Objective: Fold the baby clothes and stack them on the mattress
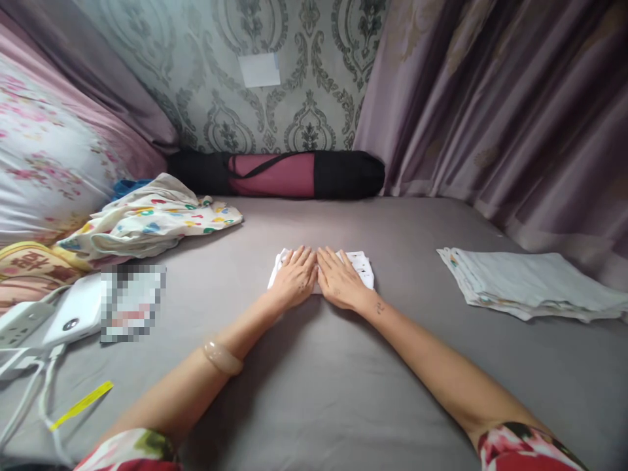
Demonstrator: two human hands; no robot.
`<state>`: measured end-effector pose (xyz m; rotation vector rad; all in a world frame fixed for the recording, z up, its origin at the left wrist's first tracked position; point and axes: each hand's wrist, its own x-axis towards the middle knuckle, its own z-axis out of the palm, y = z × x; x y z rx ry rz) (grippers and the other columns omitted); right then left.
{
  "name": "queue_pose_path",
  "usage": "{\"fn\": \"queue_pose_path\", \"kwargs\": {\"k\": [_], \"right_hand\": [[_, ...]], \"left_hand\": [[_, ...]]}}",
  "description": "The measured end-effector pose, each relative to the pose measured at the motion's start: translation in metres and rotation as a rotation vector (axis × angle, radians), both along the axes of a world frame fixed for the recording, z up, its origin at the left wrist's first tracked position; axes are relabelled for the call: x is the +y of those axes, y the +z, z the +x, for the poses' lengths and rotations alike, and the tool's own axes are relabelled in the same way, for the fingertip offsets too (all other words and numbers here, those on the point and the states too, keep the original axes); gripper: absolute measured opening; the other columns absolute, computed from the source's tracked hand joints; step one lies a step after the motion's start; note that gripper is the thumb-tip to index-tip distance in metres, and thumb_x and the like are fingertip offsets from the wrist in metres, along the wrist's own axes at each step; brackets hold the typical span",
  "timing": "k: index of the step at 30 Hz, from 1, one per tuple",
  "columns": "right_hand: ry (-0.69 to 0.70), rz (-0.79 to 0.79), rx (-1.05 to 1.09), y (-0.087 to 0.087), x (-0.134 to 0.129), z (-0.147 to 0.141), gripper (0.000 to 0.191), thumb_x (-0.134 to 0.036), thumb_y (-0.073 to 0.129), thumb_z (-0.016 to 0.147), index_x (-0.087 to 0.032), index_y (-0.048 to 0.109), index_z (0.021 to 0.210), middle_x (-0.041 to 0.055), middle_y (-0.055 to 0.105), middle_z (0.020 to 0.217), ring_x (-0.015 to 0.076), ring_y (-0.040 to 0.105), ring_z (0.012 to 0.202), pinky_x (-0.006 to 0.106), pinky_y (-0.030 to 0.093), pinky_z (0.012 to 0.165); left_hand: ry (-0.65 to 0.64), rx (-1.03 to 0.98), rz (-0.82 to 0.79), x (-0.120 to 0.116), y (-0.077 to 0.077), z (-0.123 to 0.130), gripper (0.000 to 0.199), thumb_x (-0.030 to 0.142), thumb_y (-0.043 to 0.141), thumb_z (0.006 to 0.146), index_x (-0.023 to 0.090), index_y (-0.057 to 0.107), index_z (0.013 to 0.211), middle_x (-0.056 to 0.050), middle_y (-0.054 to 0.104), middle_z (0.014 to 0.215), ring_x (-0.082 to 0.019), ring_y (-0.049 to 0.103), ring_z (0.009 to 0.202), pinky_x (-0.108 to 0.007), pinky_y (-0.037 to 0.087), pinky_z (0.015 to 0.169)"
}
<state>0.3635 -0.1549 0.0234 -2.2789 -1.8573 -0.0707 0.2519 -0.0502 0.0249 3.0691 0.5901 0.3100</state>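
Observation:
A small white folded cloth (362, 263) with dark specks lies flat on the grey bed sheet (314, 366). My left hand (296, 278) rests flat on its left part, fingers stretched out and pointing away from me. Beside it, my right hand (341, 278) presses flat on the right part, the two hands almost touching in the middle. Both palms cover most of the cloth, so only its edges and corners show. Its exact kind cannot be made out.
Folded pale cloths (530, 281) are stacked at the right. A crumpled patterned garment (161, 216) lies at the left, near a white power bank (81, 311), a power strip (24, 320) and cables. A long black and maroon bag (275, 173) lies along the wall.

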Motion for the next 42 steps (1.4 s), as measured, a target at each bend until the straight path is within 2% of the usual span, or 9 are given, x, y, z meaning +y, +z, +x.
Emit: {"fn": "queue_pose_path", "kwargs": {"k": [4,13,18,22,24,29,32,38,42], "right_hand": [[-0.026,-0.021,0.049,-0.009,-0.001,0.001,0.057,-0.030,0.021,0.097,-0.008,0.033,0.148,0.0092,0.028,0.156,0.0231,0.018,0.145,0.046,0.006,0.119],[-0.057,-0.063,0.132,-0.010,-0.001,0.000,0.057,-0.031,0.022,0.096,-0.011,0.032,0.149,0.0086,0.031,0.155,0.0244,0.021,0.144,0.050,0.010,0.118],[-0.021,-0.153,0.204,0.005,0.000,0.007,0.059,-0.033,0.019,0.097,-0.008,0.028,0.150,0.0098,0.027,0.156,0.0242,0.018,0.145,0.051,0.008,0.118],[-0.030,-0.040,0.110,0.014,-0.003,0.006,0.060,-0.027,0.021,0.095,-0.003,0.026,0.149,0.0125,0.023,0.157,0.0222,0.014,0.146,0.047,0.003,0.119],[-0.015,-0.005,0.067,0.009,-0.005,0.003,0.060,-0.026,0.023,0.094,0.000,0.030,0.148,0.0136,0.025,0.156,0.0222,0.016,0.146,0.044,0.004,0.120],[0.000,-0.003,0.059,-0.014,-0.007,-0.001,0.059,-0.027,0.023,0.095,-0.001,0.035,0.146,0.0140,0.031,0.153,0.0231,0.023,0.144,0.041,0.012,0.120],[-0.001,0.003,0.060,-0.018,-0.006,0.000,0.058,-0.027,0.023,0.095,-0.001,0.035,0.146,0.0139,0.032,0.153,0.0232,0.023,0.144,0.041,0.012,0.120],[-0.012,-0.064,0.104,-0.005,-0.005,0.002,0.060,-0.028,0.021,0.095,-0.002,0.032,0.147,0.0132,0.029,0.154,0.0225,0.021,0.145,0.042,0.013,0.120],[-0.043,-0.007,0.065,0.002,-0.009,0.005,0.059,-0.026,0.024,0.094,-0.001,0.031,0.147,0.0144,0.025,0.156,0.0233,0.018,0.145,0.043,0.009,0.120]], "left_hand": [[0.030,0.066,-0.052,0.004,-0.012,-0.003,0.054,0.036,0.021,0.100,0.011,0.038,0.145,-0.011,0.038,0.151,-0.026,0.027,0.143,-0.046,0.020,0.118],[0.076,0.085,-0.099,0.005,-0.021,-0.004,0.056,0.039,0.020,0.099,0.016,0.035,0.147,-0.010,0.033,0.154,-0.026,0.022,0.145,-0.051,0.018,0.117],[0.072,0.141,-0.151,0.007,-0.007,0.001,0.058,0.039,0.019,0.099,0.011,0.034,0.147,-0.014,0.030,0.155,-0.028,0.022,0.145,-0.052,0.020,0.116],[0.049,-0.047,-0.028,-0.003,0.003,0.002,0.057,0.038,0.016,0.100,0.012,0.033,0.147,-0.011,0.027,0.156,-0.024,0.016,0.147,-0.047,0.012,0.120],[0.030,-0.052,-0.015,-0.007,-0.001,0.000,0.055,0.035,0.017,0.100,0.012,0.035,0.147,-0.010,0.031,0.155,-0.022,0.019,0.146,-0.044,0.014,0.120],[0.030,0.008,-0.049,-0.008,-0.023,-0.003,0.054,0.031,0.019,0.099,0.011,0.038,0.145,-0.011,0.036,0.152,-0.021,0.029,0.143,-0.042,0.021,0.118],[0.044,0.010,-0.056,-0.007,-0.027,-0.003,0.053,0.031,0.019,0.099,0.012,0.038,0.145,-0.011,0.036,0.152,-0.021,0.028,0.143,-0.042,0.021,0.118],[0.050,0.060,-0.086,-0.007,-0.015,-0.001,0.053,0.032,0.020,0.098,0.013,0.038,0.145,-0.010,0.036,0.152,-0.023,0.028,0.143,-0.044,0.021,0.118],[0.066,0.011,-0.032,-0.002,-0.006,-0.004,0.055,0.034,0.019,0.098,0.011,0.038,0.145,-0.012,0.035,0.153,-0.025,0.024,0.144,-0.045,0.016,0.119]]}}
